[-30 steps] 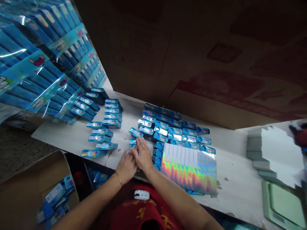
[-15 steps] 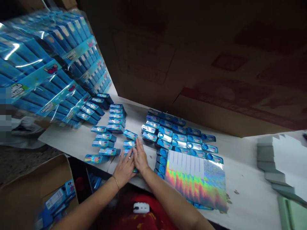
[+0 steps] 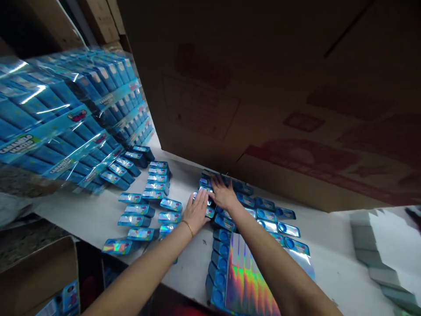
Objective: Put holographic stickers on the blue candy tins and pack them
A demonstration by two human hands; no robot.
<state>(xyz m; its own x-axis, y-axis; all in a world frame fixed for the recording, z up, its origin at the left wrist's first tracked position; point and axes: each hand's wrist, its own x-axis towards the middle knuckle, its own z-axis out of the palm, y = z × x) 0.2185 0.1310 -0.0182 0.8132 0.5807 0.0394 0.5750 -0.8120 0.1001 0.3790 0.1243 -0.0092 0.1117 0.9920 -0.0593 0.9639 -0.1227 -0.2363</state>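
Both of my hands rest on a cluster of small blue boxes (image 3: 224, 222) standing in rows on the white table (image 3: 189, 259). My left hand (image 3: 196, 210), with a thin bracelet at the wrist, lies along the cluster's left side with its fingers stretched out. My right hand (image 3: 223, 193) spreads its fingers over the box tops near the back; its palm hides some of them. A loose column of blue boxes (image 3: 169, 217) stands left of my left hand. Under my right forearm lies a shiny rainbow-silver piece (image 3: 246, 285), partly covered by the arm.
Plastic-wrapped stacks of blue packs (image 3: 66, 131) rise at the left. A large brown carton (image 3: 263, 109) stands behind the rows. More small boxes (image 3: 158, 178) stand left of centre. An open carton (image 3: 39, 272) sits lower left. Stacked grey-white pieces (image 3: 365, 250) are at right.
My hands have moved right and away from me, from the loose column to the cluster of small boxes. They were side by side; now the right hand reaches further back. The view has shifted slightly.
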